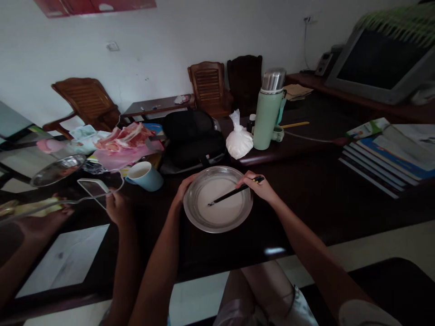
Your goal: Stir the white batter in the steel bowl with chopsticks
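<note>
A round metal basin (pixel 190 213) of whitish liquid stands on the dark table in front of me. My left hand (pixel 185 188) is closed on its left rim, though the fingers are partly hidden behind the edge. In my right hand (pixel 255 183), above the basin's right rim, are slim black chopsticks (pixel 231 194) with gold bands. Their tips point down and left into the liquid; I cannot make out whether there is one stick or a pair. Behind the basin sit a knotted clear bag of white powder (pixel 239 144) and a pale green thermos (pixel 267 120).
A blue mug (pixel 145 176), black bag (pixel 193 140) and raw meat on pink plastic (pixel 125 138) lie to the left. Another person's hands (pixel 117 206) hold a white-edged device (pixel 95 188) near a paper sheet (pixel 68 258). Stacked books (pixel 380 167) lie right.
</note>
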`<state>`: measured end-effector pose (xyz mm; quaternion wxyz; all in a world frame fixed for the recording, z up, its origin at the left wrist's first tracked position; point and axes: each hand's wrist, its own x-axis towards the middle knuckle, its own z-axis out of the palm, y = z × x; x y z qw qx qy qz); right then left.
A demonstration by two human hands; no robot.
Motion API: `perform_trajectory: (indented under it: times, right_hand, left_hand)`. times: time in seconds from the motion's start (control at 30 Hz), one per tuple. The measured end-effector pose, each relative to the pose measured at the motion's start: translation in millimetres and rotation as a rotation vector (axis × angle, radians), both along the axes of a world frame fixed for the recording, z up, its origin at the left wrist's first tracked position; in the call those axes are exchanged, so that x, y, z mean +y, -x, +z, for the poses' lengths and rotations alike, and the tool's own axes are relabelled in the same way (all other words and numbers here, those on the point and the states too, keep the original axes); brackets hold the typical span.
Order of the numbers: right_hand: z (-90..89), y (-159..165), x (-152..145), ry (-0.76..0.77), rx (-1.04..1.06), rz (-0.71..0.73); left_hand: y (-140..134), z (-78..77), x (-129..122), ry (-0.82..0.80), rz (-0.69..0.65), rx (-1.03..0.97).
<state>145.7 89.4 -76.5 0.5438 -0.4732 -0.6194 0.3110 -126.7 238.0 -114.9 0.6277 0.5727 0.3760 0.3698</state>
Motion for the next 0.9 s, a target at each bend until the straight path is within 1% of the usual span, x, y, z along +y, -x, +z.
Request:
perform_trajectory:
  times: [0.1,0.17,0.23,0.3,0.4,0.43,0.5,0.57,0.63,0.73,0.83,0.9]
  right_hand:
    - [-0.8,-4,2,-0.027,-0.001,-0.132]
    - [-0.9,-11,2,-0.015,0.078,-0.243]
    - [-0.7,-17,2,0.014,0.175,-0.314]
    - [-0.2,-20,1,0.056,0.246,-0.306]
    - [0.9,-15,-1,0.120,0.252,-0.169]
    - [1.2,-12,-2,0.122,0.223,-0.113]
    - [1.3,-4,-2,0.080,0.124,-0.025]
    - [0.9,2,-2,0.012,0.010,0.001]
    - [0.2,3,-1,-0.040,-0.066,-0.029]
    - [-0.5,-4,0,-0.082,-0.070,-0.142]
    - [-0.6,-15,0,-0.074,0.023,-0.292]
    - [-0.5,-20,-1,-0.024,0.124,-0.320]
  left_hand:
    - [-2,4.6,-4,0.040,-0.035,-0.020]
    - [-3,6.0,-5,0.042,-0.027,-0.018]
    - [-2,6.2,-6,0.036,-0.016,-0.010]
    - [-2,5.9,-6,0.037,-0.017,-0.005]
    - [-2,5.5,-5,0.053,-0.035,0.002]
    - [-2,5.6,-5,0.059,-0.035,0.000]
    - [-2,6.1,-5,0.067,-0.034,-0.008]
    - [-3,7.0,-5,0.057,-0.036,-0.016]
    - [-3,8.0,-5,0.047,-0.040,-0.019]
    - [-3,8.2,-5,0.033,-0.037,-0.020]
    - [-3,5.9,-3,0.018,-0.034,-0.011]
    - [-2,3.3,-2,0.010,-0.029,-0.001]
